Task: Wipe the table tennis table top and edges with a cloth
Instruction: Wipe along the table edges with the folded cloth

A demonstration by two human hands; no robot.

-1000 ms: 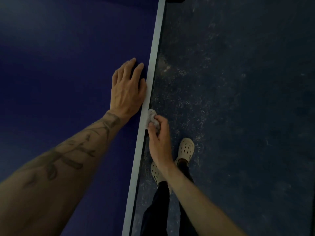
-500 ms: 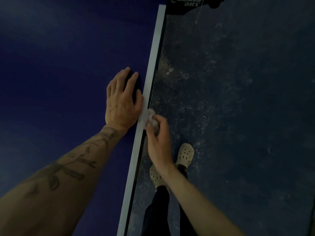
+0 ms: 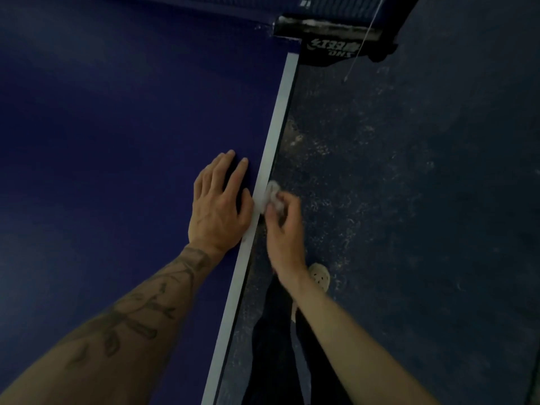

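head view, item: right hand (image 3: 282, 229) pinches a bunched cloth (image 3: 273, 197) against the table's side edge (image 3: 267, 168), likely for rubbing pressure. left hand (image 3: 219, 206) lies flat, fingers straight, on the blue top (image 3: 117, 141), probably bracing. net clamp (image 3: 330, 39) far right.

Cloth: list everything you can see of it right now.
The cloth is small and whitish-grey, bunched into a crumpled wad; it looks like soft fabric. The right hand pinches it with curled fingers, which hide its lower part. It is held against the side edge of the table, at the white border line. Blur hides its weave and any dirt.
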